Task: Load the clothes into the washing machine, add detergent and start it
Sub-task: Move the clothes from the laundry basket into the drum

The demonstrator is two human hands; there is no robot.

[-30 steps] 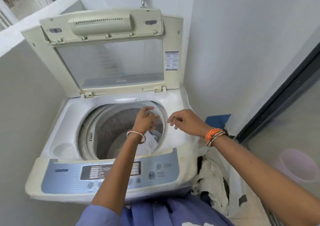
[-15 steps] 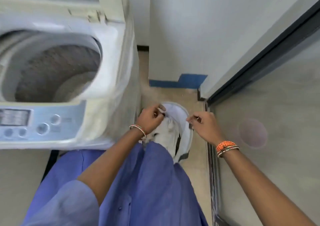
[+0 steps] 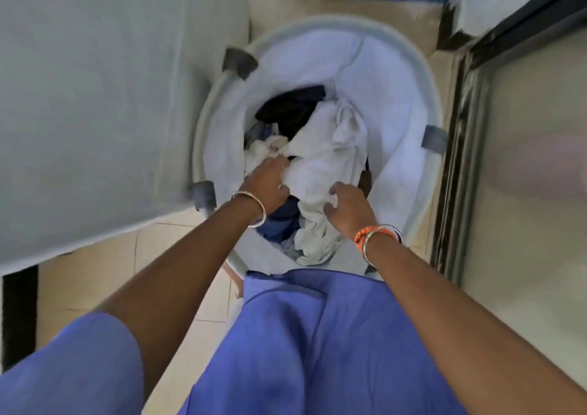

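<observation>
Left hand (image 3: 268, 184) grips the white garment (image 3: 320, 167) in the laundry basket (image 3: 425, 75) beside the washing machine (image 3: 95, 97), while I spread my right hand (image 3: 347, 206) wide above, ready to gather it.

One view only: head-worn wide-angle camera, carried above the scene and tilted steeply down, almost straight toward the floor (image 3: 95, 275). Frame centred on a round laundry basket (image 3: 422, 75) seen from above, at close range, within arm's reach. Both forearms entered from the bottom edge; the left hand (image 3: 266, 186) and right hand (image 3: 347, 206) sat near mid-frame. The washing machine (image 3: 95, 97) filled the upper left as a pale side panel. A dark door frame (image 3: 457, 148) ran down the right. The wearer's blue garment (image 3: 317, 351) occupied the lower foreground. Edges showed motion blur.
</observation>
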